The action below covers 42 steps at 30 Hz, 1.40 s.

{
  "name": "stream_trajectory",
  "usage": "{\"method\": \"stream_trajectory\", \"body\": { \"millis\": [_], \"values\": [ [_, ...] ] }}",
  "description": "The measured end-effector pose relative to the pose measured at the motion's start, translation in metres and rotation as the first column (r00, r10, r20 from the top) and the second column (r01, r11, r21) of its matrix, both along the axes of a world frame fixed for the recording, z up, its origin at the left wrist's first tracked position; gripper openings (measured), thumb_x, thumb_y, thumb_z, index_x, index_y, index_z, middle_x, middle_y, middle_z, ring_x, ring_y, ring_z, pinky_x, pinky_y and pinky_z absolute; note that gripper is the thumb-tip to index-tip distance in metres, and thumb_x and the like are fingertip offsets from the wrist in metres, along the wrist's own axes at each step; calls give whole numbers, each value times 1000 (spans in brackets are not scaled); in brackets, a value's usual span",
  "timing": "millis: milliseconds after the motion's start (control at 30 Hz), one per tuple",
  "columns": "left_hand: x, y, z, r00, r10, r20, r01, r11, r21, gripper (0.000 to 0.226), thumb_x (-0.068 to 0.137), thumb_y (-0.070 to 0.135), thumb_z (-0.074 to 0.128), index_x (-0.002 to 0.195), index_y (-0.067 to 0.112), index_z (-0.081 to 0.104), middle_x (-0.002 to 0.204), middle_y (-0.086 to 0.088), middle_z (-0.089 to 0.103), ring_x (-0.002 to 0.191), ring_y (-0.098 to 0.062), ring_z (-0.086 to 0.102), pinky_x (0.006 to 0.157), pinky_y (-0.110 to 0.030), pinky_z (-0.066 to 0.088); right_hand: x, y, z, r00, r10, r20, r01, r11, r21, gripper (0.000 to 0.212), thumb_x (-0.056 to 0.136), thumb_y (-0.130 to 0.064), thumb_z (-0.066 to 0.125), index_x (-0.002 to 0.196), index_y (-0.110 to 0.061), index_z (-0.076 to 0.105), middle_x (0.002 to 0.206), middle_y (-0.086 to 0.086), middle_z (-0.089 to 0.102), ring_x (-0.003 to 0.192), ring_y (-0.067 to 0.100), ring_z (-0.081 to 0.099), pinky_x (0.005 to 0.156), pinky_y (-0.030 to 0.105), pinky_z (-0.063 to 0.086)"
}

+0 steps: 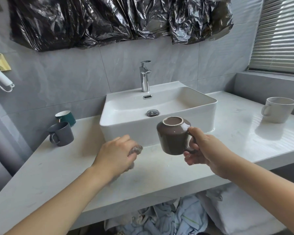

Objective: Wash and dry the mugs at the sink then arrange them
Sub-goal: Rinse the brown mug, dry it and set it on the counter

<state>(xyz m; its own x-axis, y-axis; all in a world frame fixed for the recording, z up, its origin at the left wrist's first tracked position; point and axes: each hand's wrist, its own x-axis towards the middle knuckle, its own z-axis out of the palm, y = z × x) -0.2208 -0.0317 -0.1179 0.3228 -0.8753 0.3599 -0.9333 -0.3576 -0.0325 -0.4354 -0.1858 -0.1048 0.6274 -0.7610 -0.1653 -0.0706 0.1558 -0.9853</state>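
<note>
Right hand [204, 150]: holds the brown mug [174, 135] by its handle, thumb on top of the loop, other fingers curled under it.
Brown mug: upside down and tilted, unglazed foot ring facing up toward the camera; held in the air in front of the sink [157, 108], above the countertop [159, 170], touching neither.
Left hand [116, 152]: fingers curled tight around a small bunched grey cloth [136, 150]; only a wad shows past the knuckles (a little more seems to hang below the palm, too blurred to be sure).
Hand spacing: cloth and mug near each other but apart.
Grey mug [61, 134]: upright on the countertop left of the sink, handle toward the front left.
Green mug [65, 117]: just behind the grey mug, white inside, close to the wall.
White mug [278, 109]: upright on the countertop far right, handle to the left, well apart from the others.
Faucet [145, 76]: chrome, at the back of the sink; no water visible.
Black plastic sheet [120, 19]: taped on the wall above.
Window blind [278, 34]: upper right.
Under the countertop: heap of pale blue fabric [176, 216].
</note>
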Motion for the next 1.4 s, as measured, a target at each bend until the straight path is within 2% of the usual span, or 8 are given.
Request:
{"method": "stream_trajectory", "body": {
  "millis": [133, 233, 333, 567, 767, 933, 1133, 1400],
  "values": [
    [9, -8, 15, 967, -9, -255, 67, 973, 221, 67, 94, 39, 58, 152, 41, 25, 158, 7, 25, 145, -17, 23, 116, -34, 27, -8, 4, 8, 998, 55, -20, -54, 995, 83, 50, 97, -41, 47, 57, -14, 35, 67, 11, 43, 61, 30, 55, 50, 27, 54],
    [-17, -16, 40, 909, -233, -345, 275, 959, 76, 92, 88, 37, 67, 155, 45, 5, 160, 20, 18, 141, -2, 30, 108, -20, 30, -13, 5, 25, 998, 61, 2, -61, 987, 150, 48, 98, -41, 45, 60, -14, 35, 73, 13, 41, 56, 28, 56, 45, 25, 52],
    [-37, -24, 52, 908, -265, -324, 297, 953, 54, 107, 84, 47, 72, 155, 40, -8, 161, 14, 24, 141, -8, 36, 113, -31, 36, -20, 1, 42, 998, 65, 11, -66, 977, 205, 48, 97, -42, 46, 58, -16, 37, 72, 11, 44, 55, 27, 60, 41, 23, 51],
    [-69, -60, 86, 963, -268, -1, 266, 956, -124, 57, 101, 17, 40, 156, 16, 22, 123, -18, 63, 105, -44, 59, 84, -46, 47, -39, -22, 80, 985, 147, 86, -167, 932, 323, 45, 99, -37, 40, 58, -22, 38, 66, 6, 60, 49, 15, 65, 35, 17, 46],
    [-88, -135, 134, 978, -187, -89, 177, 978, -106, 11, 95, 9, 40, 101, 15, 46, 87, -11, 57, 84, -37, 55, 69, -38, 43, -51, -60, 106, 998, 47, -33, -44, 996, 83, 59, 104, -55, 27, 76, -10, 53, 58, 13, 65, 41, 21, 61, 39, 22, 49],
    [-111, -231, 180, 972, -231, -45, 235, 965, 114, 9, 100, 17, 39, 102, 16, 47, 84, -2, 58, 68, -26, 62, 55, -29, 41, -72, -120, 103, 964, -215, -156, 160, 940, -301, 59, 104, -51, 22, 93, -5, 56, 85, 23, 69, 66, 36, 66, 64, 40, 59],
    [-129, -373, 169, 899, -286, -333, 372, 898, 233, 19, 100, 23, 43, 86, 17, 53, 93, -13, 66, 59, -29, 73, 66, -37, 59, -84, -204, 60, 942, -336, 9, 322, 894, -313, 52, 105, -52, 27, 90, -14, 60, 80, 12, 60, 67, 25, 58, 67, 37, 52],
    [-148, -514, 86, 887, -261, -381, 367, 899, 238, 30, 87, 35, 61, 62, 18, 62, 62, 1, 61, 55, -24, 69, 55, -30, 60, -77, -296, -23, 909, -416, -27, 405, 896, -184, 48, 104, -52, 30, 102, -12, 57, 76, 9, 61, 68, 24, 60, 86, 46, 57]
  ]
}}
